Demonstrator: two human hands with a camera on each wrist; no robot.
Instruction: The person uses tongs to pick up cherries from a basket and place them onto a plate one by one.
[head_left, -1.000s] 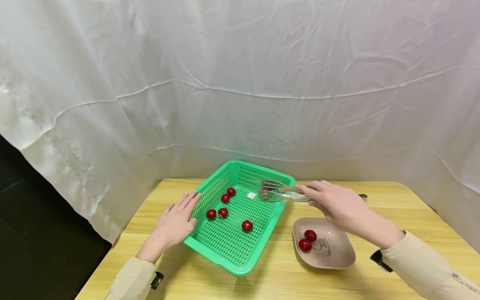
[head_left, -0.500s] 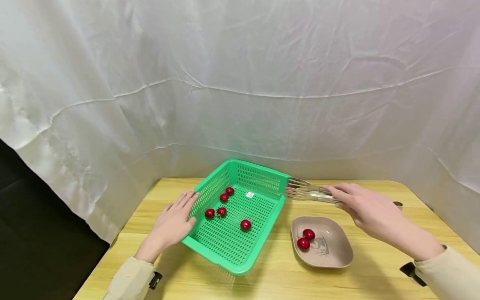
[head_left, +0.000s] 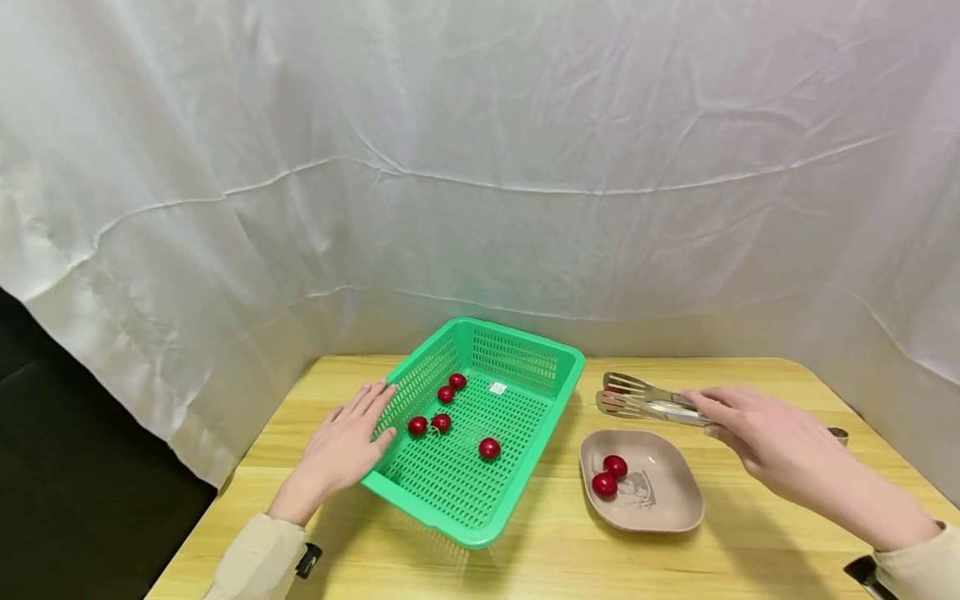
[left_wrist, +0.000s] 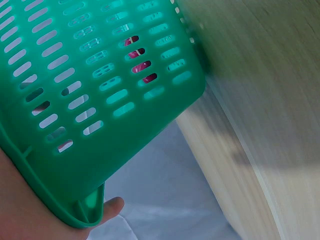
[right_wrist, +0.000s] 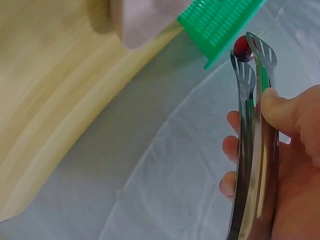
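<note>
My right hand (head_left: 795,458) grips steel serving tongs (head_left: 663,408) from above, thumb on one arm and fingers on the other. Between the slotted tips a dark red cherry (right_wrist: 243,48) is pinched, its stem showing. The tongs hang beyond the back rim of a beige bowl (head_left: 675,492), where two cherries (head_left: 604,484) lie. On the left rim of a green plastic basket (head_left: 528,467) rests my left hand (head_left: 341,454), fingers stretched out. Several cherries (head_left: 489,448) are spread over the basket's floor.
Basket and bowl stand side by side on a light wooden table (head_left: 555,558). White cloth (head_left: 480,183) hangs behind the table and along its sides. A dark area (head_left: 75,467) lies past the left edge. A small white label (head_left: 498,388) is on the basket floor.
My right hand has carried the tongs and the pinched cherry rightward, out of the basket, over its right rim, to beyond the bowl. The left hand has stayed on the basket rim.
</note>
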